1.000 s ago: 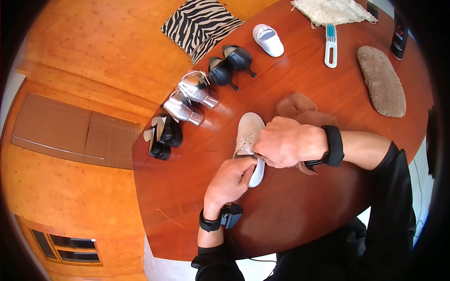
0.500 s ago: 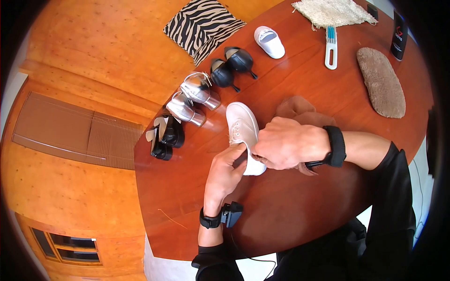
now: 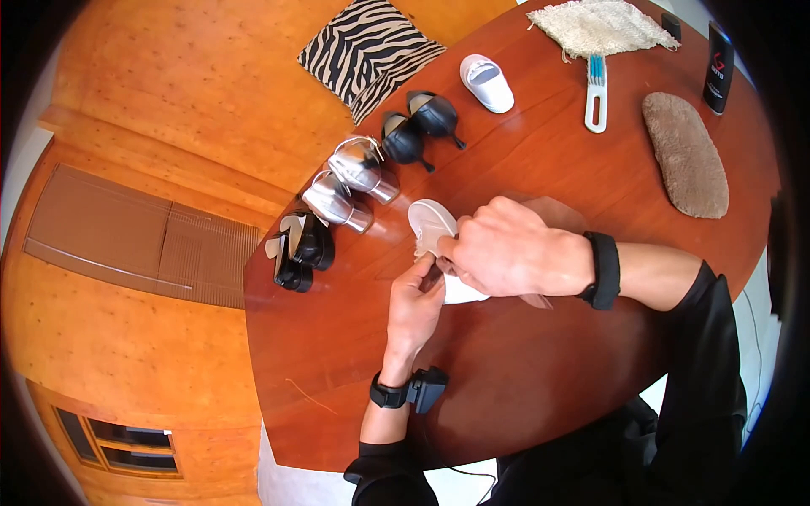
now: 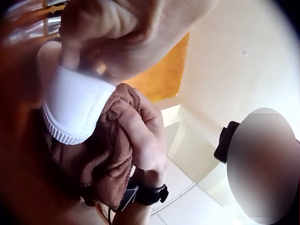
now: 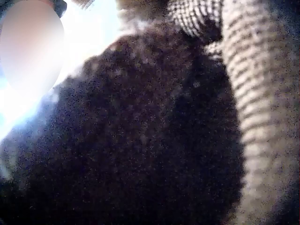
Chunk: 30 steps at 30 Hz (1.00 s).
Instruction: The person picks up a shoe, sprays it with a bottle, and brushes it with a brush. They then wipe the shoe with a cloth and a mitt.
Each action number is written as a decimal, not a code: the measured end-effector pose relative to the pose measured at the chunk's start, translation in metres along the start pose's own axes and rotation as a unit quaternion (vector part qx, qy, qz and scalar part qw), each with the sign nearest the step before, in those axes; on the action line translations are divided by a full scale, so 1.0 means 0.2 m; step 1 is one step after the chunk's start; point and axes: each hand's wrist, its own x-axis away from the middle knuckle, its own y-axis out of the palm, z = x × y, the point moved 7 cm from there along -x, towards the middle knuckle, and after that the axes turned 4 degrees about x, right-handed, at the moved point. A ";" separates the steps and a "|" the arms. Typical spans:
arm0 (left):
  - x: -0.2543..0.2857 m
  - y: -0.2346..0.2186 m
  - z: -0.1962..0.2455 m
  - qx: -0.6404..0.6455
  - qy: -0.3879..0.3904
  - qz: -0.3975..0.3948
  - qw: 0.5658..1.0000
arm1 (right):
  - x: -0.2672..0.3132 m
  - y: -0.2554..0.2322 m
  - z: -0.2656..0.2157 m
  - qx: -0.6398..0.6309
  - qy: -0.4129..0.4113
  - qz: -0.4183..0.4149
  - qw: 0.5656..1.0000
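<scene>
A pale canvas sneaker (image 3: 430, 221) with a white sole is held over the table, its toe pointing away from me. My left hand (image 3: 413, 316) grips it by the opening, with thumb and fingers at the collar. My right hand (image 3: 519, 253) clutches a brown cloth (image 4: 105, 164) and holds it against the shoe. In the left wrist view the cloth bunches beside the white heel (image 4: 75, 108), fingers curled into its folds. The dark cloth (image 5: 136, 126) fills most of the right wrist view. Both hands hide the sneaker's middle in the head view.
Along the far-left table edge stand black shoes (image 3: 312, 243), silver heels (image 3: 361, 164), black heels (image 3: 433, 114) and a white slide (image 3: 487, 83). At the right lie a fluffy brown pad (image 3: 685, 156), a white-handled brush (image 3: 596, 101), a cream cloth (image 3: 603, 25) and a black tube (image 3: 718, 67).
The sneaker's toe has swung left and its heel has moved away from me. My left hand has moved forward with it, while my right hand has shifted slightly left, over the shoe.
</scene>
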 end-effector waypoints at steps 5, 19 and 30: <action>0.02 0.04 0.05 -0.200 0.075 0.012 0.977 | -0.02 0.07 0.07 0.022 0.045 -0.036 0.998; 0.03 0.05 0.09 -0.381 0.104 -0.073 0.916 | 0.06 0.07 -0.11 -0.050 -0.075 -0.085 0.992; 0.08 0.05 0.17 -0.233 0.084 0.035 0.968 | 0.04 -0.09 -0.08 0.031 -0.005 0.104 0.994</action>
